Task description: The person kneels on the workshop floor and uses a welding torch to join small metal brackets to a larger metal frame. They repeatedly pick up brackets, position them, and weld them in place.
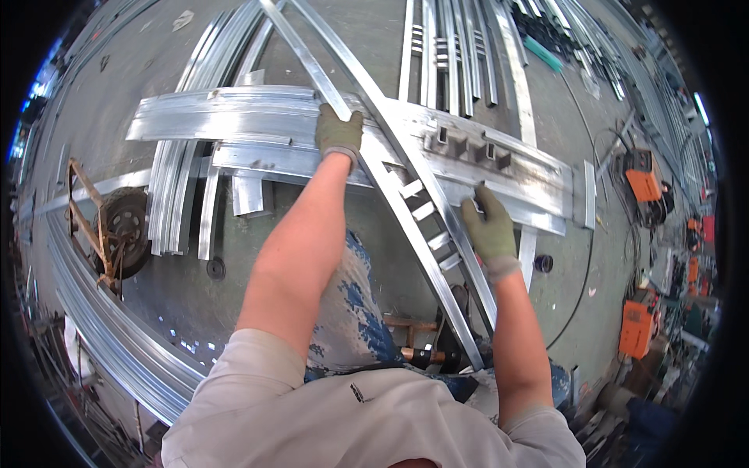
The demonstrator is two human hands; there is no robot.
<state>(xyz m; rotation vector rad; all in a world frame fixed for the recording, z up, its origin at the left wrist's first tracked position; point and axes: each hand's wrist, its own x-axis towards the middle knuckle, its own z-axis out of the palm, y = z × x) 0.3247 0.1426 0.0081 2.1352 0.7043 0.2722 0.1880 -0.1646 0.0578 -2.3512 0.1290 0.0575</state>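
- The step in hand looks like positioning: a long ladder-like metal frame (427, 226), two rails joined by short cross-pieces, lies slantwise across a steel workbench (234, 117), running from the top of the view down towards the person's lap
- The left hand (339, 134), in a green work glove, is closed over the frame's upper stretch where a rail crosses the bench top; the fingers curl round the metal, so it has a firm hold
- The right hand (490, 228), gloved the same, rests on the lower rail and the bench's near edge, fingers bent and partly open; whether it grips or merely steadies, I cannot tell
- As a judgement, the next move calls for both hands working together, since the frame is long and only partly carried by the bench; it may tip or slide if one end is let go
- Counts: two gloved hands; one frame, with about four cross-pieces visible between the hands; a row of about four short square tube offcuts (468, 147) standing on the bench just beyond the right hand
- Round about: bundles of curved metal strips (101, 327) on the floor at the left; a wheeled trolley (117, 226) beside them; two orange welding machines (641, 175) at the right
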